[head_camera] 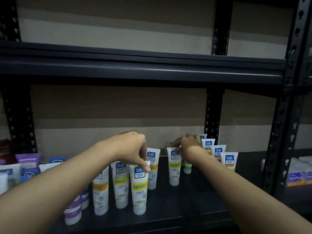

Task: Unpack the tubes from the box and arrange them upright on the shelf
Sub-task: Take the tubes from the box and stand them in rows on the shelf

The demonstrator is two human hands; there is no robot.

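Note:
White tubes with yellow bands stand upright, cap down, on the dark shelf (199,198). My left hand (133,149) pinches the top edge of the front yellow-band tube (140,190). Two more yellow-band tubes (120,184) stand just left of it, and another (152,168) behind it. My right hand (187,146) pinches the top of a separate yellow-band tube (174,168) standing to the right. A diagonal row of orange-band tubes (228,161) runs back behind my right wrist. The box is not in view.
Purple and blue-labelled tubes (74,210) crowd the shelf's left end. A small green-and-white jar (187,168) stands under my right wrist. A black upright post (280,141) bounds the shelf on the right, with packets (298,178) beyond. Another shelf board (141,66) hangs overhead.

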